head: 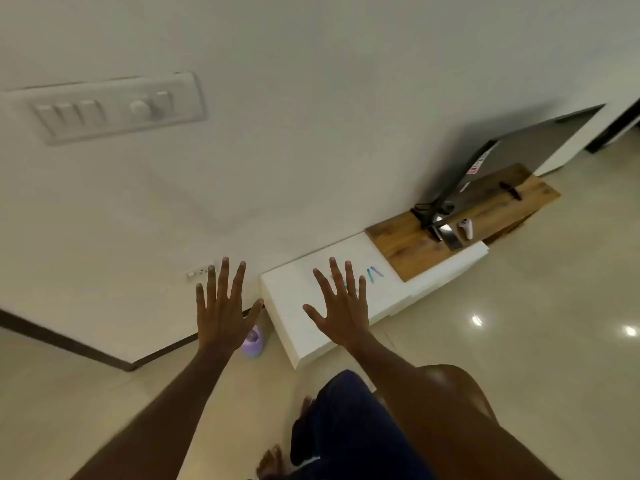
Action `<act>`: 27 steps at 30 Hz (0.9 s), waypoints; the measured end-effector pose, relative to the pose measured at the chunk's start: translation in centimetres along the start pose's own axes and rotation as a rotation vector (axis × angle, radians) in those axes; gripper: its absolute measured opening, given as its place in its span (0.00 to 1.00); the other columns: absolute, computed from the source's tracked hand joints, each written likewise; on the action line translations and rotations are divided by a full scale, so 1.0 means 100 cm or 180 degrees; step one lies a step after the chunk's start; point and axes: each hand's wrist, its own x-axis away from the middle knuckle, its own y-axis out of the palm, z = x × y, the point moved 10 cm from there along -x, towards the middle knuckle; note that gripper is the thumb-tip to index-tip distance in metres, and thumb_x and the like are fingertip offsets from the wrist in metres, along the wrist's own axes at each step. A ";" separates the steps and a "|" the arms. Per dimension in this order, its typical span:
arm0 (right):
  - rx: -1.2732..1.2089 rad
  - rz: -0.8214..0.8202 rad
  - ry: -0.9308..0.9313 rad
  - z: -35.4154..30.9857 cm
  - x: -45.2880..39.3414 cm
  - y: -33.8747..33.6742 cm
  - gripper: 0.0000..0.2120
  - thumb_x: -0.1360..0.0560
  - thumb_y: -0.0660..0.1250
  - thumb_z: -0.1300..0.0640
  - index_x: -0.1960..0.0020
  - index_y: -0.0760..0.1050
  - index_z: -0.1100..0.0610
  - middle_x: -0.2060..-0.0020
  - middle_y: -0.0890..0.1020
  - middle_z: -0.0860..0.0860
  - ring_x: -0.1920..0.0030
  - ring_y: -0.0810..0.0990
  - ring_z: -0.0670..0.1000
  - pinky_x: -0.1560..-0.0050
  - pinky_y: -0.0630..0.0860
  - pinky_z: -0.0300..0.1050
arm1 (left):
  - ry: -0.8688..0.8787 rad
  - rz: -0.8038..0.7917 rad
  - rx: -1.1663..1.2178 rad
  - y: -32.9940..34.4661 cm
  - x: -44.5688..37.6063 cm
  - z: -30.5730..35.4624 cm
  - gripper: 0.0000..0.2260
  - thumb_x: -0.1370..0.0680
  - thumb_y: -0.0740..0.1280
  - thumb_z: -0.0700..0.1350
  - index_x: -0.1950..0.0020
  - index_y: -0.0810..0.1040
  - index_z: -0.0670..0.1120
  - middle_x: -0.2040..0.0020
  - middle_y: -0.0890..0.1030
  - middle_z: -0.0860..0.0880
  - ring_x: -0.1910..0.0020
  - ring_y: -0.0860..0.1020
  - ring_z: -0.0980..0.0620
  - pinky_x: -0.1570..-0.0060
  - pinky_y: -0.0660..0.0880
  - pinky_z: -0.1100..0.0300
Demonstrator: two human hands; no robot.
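My left hand (223,308) is stretched out in front of me with all fingers spread and straight, holding nothing, seen against the white wall. My right hand (341,306) is held out the same way, fingers splayed and empty, above a low white cabinet (294,299). A few small blue and teal pen-like sticks (374,274) lie on the cabinet top just beyond my right fingertips. Neither hand touches anything that I can see.
A switch panel (107,107) is on the wall at upper left. A wooden top (408,242) carries a flat screen (519,150) and a white controller (466,227). A small purple object (253,341) sits on the tiled floor by the cabinet.
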 end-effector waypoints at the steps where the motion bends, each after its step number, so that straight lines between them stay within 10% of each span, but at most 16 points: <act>1: 0.0022 -0.0004 0.0069 0.010 -0.005 -0.001 0.40 0.20 0.48 0.26 0.15 0.39 0.42 0.16 0.35 0.53 0.17 0.33 0.60 0.19 0.41 0.67 | 0.0036 -0.0114 0.0054 0.006 -0.008 0.008 0.40 0.19 0.54 0.70 0.12 0.51 0.52 0.12 0.48 0.44 0.13 0.51 0.37 0.20 0.57 0.33; 27: 0.0066 -0.0927 -0.0916 0.273 -0.256 0.119 0.39 0.19 0.48 0.28 0.15 0.38 0.42 0.16 0.33 0.53 0.17 0.32 0.59 0.19 0.42 0.67 | -0.1073 -0.0737 0.0249 0.246 -0.194 0.224 0.40 0.18 0.57 0.67 0.12 0.50 0.48 0.12 0.47 0.43 0.13 0.48 0.38 0.17 0.51 0.35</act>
